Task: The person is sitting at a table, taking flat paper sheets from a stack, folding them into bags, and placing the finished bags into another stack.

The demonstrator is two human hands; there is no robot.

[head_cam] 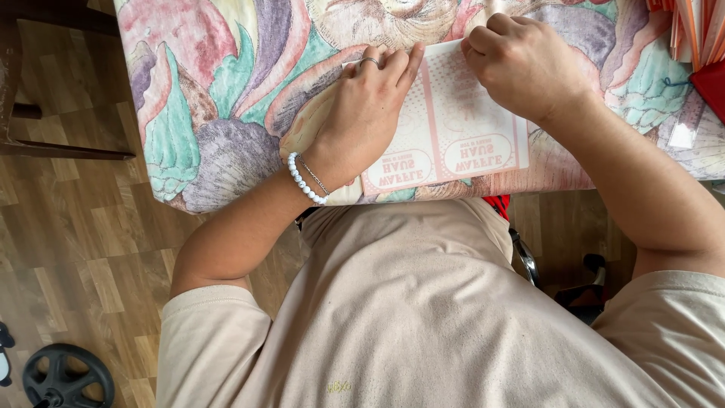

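Observation:
A pink and white printed paper sheet (pixel 461 136) lies on a table covered with a pastel floral cloth (pixel 226 98), close to its near edge. My left hand (pixel 366 113) rests flat on the sheet's left part, fingers together, with a ring and a white bead bracelet at the wrist. My right hand (pixel 521 64) is curled at the sheet's far right edge, fingertips pinching or pressing the paper there. The far edge of the sheet is partly hidden under both hands.
Stacked pink and red papers (pixel 698 38) sit at the table's far right corner. A dark wooden chair leg (pixel 45 143) stands on the wood floor to the left. A black wheel-shaped object (pixel 64 378) lies on the floor at lower left.

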